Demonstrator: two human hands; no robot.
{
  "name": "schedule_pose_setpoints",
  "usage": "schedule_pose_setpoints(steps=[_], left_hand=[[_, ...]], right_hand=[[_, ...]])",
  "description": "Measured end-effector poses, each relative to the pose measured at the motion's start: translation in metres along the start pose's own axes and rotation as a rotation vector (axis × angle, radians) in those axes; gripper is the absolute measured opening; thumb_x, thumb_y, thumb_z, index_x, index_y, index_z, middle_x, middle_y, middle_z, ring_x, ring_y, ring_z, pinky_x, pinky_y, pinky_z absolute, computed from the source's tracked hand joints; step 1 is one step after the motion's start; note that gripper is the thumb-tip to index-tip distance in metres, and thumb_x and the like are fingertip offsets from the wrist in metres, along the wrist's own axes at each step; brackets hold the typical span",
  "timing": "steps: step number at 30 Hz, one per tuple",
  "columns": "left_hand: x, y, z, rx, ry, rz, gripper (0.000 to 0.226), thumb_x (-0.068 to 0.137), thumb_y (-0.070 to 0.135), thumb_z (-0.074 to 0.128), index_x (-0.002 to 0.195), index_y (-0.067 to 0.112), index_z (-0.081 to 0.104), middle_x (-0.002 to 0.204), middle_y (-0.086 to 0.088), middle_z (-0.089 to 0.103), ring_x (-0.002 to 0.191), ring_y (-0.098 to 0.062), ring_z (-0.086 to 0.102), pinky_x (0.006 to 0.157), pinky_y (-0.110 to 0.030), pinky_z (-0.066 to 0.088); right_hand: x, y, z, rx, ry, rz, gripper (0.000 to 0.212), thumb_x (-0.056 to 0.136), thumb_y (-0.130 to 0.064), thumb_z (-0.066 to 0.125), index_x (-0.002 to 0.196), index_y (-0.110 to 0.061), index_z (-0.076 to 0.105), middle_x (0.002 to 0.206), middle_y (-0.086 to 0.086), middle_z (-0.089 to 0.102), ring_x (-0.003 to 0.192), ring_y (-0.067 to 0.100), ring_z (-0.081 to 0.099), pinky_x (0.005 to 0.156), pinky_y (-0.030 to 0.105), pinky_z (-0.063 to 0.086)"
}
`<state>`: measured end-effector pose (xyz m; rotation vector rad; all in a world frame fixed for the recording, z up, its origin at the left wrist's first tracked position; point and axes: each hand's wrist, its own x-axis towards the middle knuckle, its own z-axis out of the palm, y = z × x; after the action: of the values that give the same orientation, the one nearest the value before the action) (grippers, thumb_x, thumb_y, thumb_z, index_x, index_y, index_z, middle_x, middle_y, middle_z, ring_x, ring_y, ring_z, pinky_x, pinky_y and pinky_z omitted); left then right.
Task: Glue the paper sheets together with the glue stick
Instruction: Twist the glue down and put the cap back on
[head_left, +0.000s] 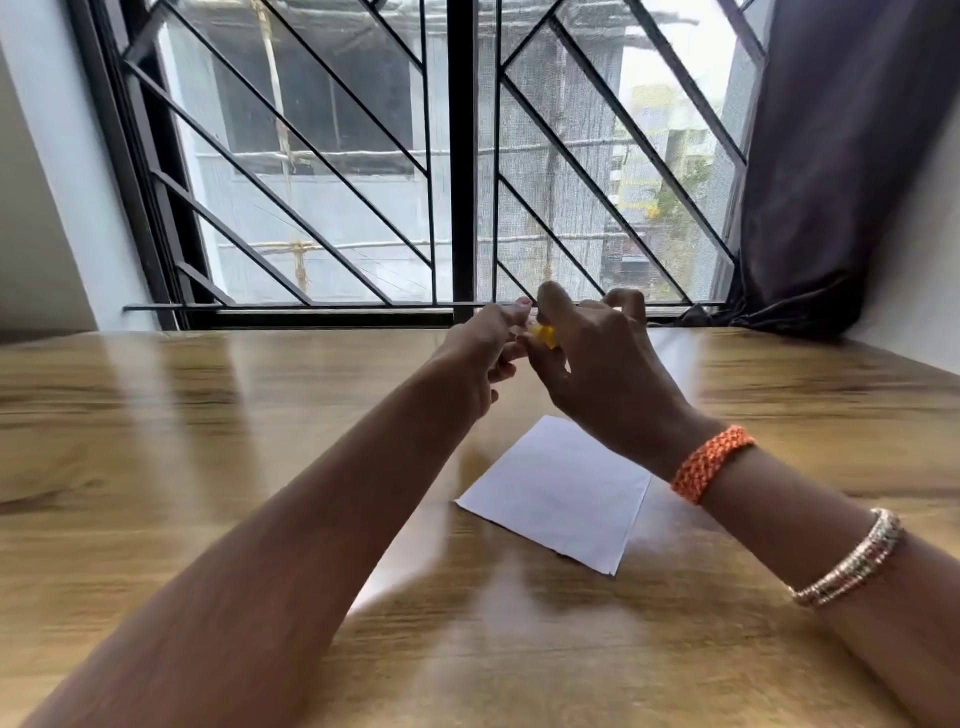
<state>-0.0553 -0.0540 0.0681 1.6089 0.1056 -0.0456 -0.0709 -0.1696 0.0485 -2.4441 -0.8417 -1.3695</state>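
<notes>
A white paper sheet (558, 493) lies flat on the wooden table (208, 441), below my hands. Both hands are raised above the table's far side and meet around a small yellow glue stick (544, 335). My left hand (480, 358) grips it with curled fingers from the left. My right hand (597, 364) curls its fingers and thumb round it from the right. Most of the glue stick is hidden between the fingers. A pale strip beyond my right hand may be a second sheet (675, 353), but I cannot tell.
A barred window (462, 156) runs along the table's far edge. A dark curtain (841, 156) hangs at the back right, its hem touching the table corner. A white wall borders the left side.
</notes>
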Motion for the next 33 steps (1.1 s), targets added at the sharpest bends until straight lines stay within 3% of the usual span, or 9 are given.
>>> schedule_pose_setpoints(steps=[4,7,12,17,21,25,28,30,33], left_hand=[[-0.002,0.006,0.000,0.010,0.007,0.032,0.024,0.086,0.034,0.049,0.066,0.023,0.056,0.032,0.015,0.049,0.056,-0.007,0.044,0.061,-0.027,0.028],[-0.007,0.007,-0.001,-0.026,-0.014,0.067,0.019,0.090,0.029,0.050,0.072,0.025,0.055,0.029,0.016,0.046,0.029,0.004,0.046,0.054,-0.022,0.026],[-0.007,0.013,-0.014,-0.030,0.036,0.080,0.019,0.091,0.034,0.049,0.075,0.023,0.054,0.044,0.013,0.057,0.033,0.001,0.049,0.057,-0.026,0.027],[-0.004,0.001,-0.029,0.046,0.091,0.071,0.018,0.090,0.039,0.054,0.095,0.021,0.056,0.073,0.007,0.057,0.026,0.006,0.047,0.055,-0.027,0.025],[-0.001,0.000,-0.093,0.070,0.272,0.084,0.045,0.083,0.044,0.061,0.111,0.010,0.063,0.099,-0.004,0.067,0.067,-0.012,0.051,0.057,-0.027,0.030],[0.000,-0.016,-0.115,0.222,0.316,0.113,0.030,0.084,0.041,0.062,0.077,0.012,0.065,0.075,-0.003,0.065,0.072,-0.016,0.046,0.059,-0.027,0.031],[0.001,-0.030,-0.128,0.242,0.314,0.121,0.032,0.085,0.039,0.061,0.089,0.008,0.066,0.069,-0.001,0.061,0.068,-0.015,0.044,0.059,-0.027,0.030],[0.002,-0.033,-0.138,0.252,0.343,0.128,0.033,0.085,0.039,0.062,0.093,0.007,0.064,0.071,-0.004,0.061,0.066,-0.013,0.044,0.057,-0.026,0.031],[0.006,-0.033,-0.137,0.330,0.335,0.175,0.031,0.083,0.038,0.065,0.072,0.010,0.057,0.071,-0.005,0.062,0.063,-0.014,0.048,0.053,-0.025,0.032]], right_hand=[[-0.001,0.000,-0.003,-0.381,-0.001,-0.143,0.034,0.075,-0.002,0.069,0.106,-0.015,0.061,0.063,0.001,0.063,0.071,0.027,0.061,0.081,0.040,0.027],[0.001,-0.004,-0.004,-0.493,0.034,-0.197,0.043,0.067,0.006,0.069,0.103,-0.016,0.064,0.065,0.005,0.062,0.073,0.028,0.061,0.083,0.041,0.026],[0.002,-0.008,0.002,-0.477,0.020,-0.109,0.058,0.064,0.003,0.068,0.116,-0.015,0.053,0.080,0.003,0.064,0.080,0.029,0.061,0.084,0.043,0.027],[-0.004,-0.001,0.008,-0.314,0.015,0.052,0.060,0.066,0.003,0.056,0.123,-0.012,0.048,0.080,0.001,0.061,0.076,0.028,0.060,0.082,0.043,0.029],[0.016,-0.045,0.027,0.014,-0.151,0.183,0.038,0.071,-0.005,0.057,0.107,-0.019,0.055,0.079,-0.005,0.061,0.082,0.021,0.061,0.080,0.037,0.025],[0.027,-0.043,0.051,0.293,-0.479,0.448,0.025,0.077,-0.024,0.065,0.102,-0.025,0.062,0.087,-0.006,0.064,0.099,0.016,0.058,0.086,0.035,0.027],[0.031,-0.044,0.074,0.421,-0.735,0.555,0.040,0.074,-0.038,0.075,0.110,-0.025,0.064,0.104,0.001,0.062,0.103,0.019,0.055,0.099,0.042,0.034],[0.034,-0.050,0.085,0.438,-0.775,0.524,0.041,0.074,-0.041,0.077,0.110,-0.026,0.064,0.101,0.000,0.059,0.098,0.016,0.052,0.091,0.033,0.036],[0.033,-0.050,0.092,0.450,-0.689,0.473,0.026,0.077,-0.039,0.075,0.096,-0.023,0.068,0.086,-0.002,0.064,0.089,0.013,0.057,0.077,0.026,0.040]])
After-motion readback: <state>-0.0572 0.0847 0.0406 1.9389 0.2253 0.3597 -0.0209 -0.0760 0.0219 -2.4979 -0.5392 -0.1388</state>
